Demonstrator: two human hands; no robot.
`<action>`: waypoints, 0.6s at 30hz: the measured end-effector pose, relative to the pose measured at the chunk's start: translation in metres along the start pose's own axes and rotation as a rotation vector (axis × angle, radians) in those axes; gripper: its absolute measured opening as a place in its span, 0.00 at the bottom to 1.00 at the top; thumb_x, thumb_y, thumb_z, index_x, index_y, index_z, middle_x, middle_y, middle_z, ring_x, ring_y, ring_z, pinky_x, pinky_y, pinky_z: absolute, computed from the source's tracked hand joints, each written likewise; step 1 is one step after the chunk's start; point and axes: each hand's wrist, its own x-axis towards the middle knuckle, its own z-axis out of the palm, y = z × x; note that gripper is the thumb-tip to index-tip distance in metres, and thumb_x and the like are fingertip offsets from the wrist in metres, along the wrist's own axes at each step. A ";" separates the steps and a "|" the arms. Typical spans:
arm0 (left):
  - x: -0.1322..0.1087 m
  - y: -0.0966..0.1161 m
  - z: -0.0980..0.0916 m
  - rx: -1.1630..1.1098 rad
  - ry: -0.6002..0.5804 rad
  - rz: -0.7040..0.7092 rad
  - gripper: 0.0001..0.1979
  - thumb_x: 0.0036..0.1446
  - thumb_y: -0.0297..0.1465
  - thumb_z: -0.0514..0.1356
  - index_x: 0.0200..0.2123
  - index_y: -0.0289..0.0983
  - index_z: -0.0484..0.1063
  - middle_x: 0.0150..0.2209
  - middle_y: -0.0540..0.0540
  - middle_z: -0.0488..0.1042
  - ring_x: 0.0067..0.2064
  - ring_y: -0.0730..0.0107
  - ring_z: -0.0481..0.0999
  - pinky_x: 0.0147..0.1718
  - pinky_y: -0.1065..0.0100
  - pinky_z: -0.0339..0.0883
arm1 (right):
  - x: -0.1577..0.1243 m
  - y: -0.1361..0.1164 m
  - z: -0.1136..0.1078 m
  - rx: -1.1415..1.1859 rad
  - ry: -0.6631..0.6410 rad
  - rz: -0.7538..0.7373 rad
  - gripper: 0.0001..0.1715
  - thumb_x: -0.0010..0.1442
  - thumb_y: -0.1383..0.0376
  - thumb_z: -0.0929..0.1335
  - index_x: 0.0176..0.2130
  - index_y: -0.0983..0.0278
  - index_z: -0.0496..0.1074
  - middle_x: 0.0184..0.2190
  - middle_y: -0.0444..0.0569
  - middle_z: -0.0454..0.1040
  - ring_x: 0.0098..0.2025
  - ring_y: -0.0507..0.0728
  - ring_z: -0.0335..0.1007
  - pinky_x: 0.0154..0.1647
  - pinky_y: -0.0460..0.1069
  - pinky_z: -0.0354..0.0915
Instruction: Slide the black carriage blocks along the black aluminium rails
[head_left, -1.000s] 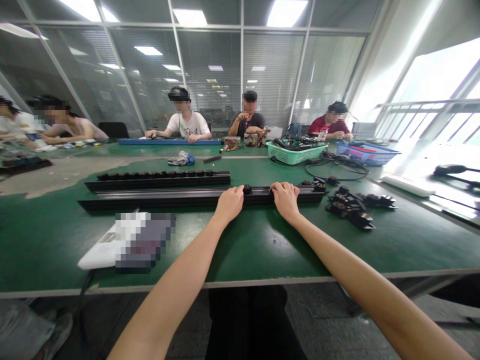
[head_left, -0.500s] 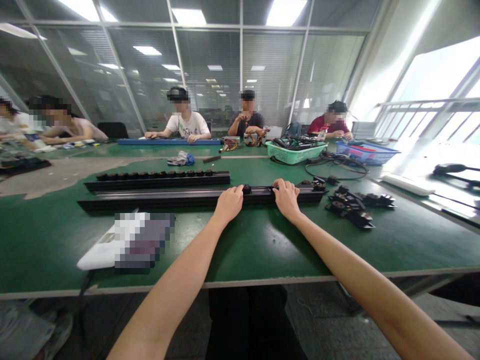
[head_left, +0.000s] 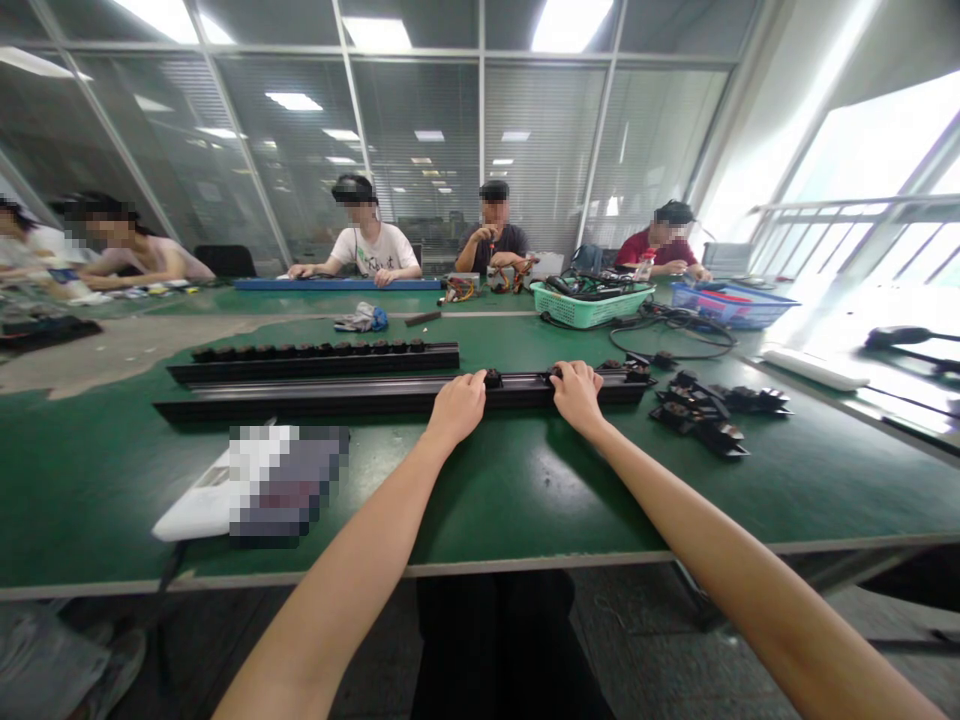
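A long black rail [head_left: 285,407] with a shiny groove lies across the green table in front of me. My left hand [head_left: 459,408] is at the middle of the rail, its fingers closed at a small black part [head_left: 493,378] set in the groove. Farther right, my right hand [head_left: 577,393] has its fingers bent over the rail, pinching another small black part [head_left: 555,373], mostly hidden by the fingers. More black parts [head_left: 634,371] sit at the rail's right end. Beyond lies a shorter black rail [head_left: 225,373] carrying a row of round black pieces.
Loose black parts [head_left: 697,412] are heaped right of the rail. A white item [head_left: 195,505] with a blurred dark rectangle lies at front left. Farther back are a green basket [head_left: 592,310], a blue basket [head_left: 739,310], a black cable [head_left: 705,340] and a grey-blue cloth [head_left: 362,318]. Several people sit opposite.
My right hand has shifted slightly to the right along the rail, showing more of the black part at its fingertips. My left hand stays nearly in place.
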 end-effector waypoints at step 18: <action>0.000 0.000 -0.001 0.001 0.002 -0.003 0.22 0.74 0.30 0.45 0.65 0.33 0.68 0.55 0.36 0.79 0.57 0.57 0.78 0.56 0.59 0.70 | 0.001 0.002 -0.001 -0.001 0.030 0.013 0.19 0.68 0.63 0.60 0.52 0.63 0.75 0.52 0.61 0.71 0.54 0.67 0.60 0.54 0.60 0.50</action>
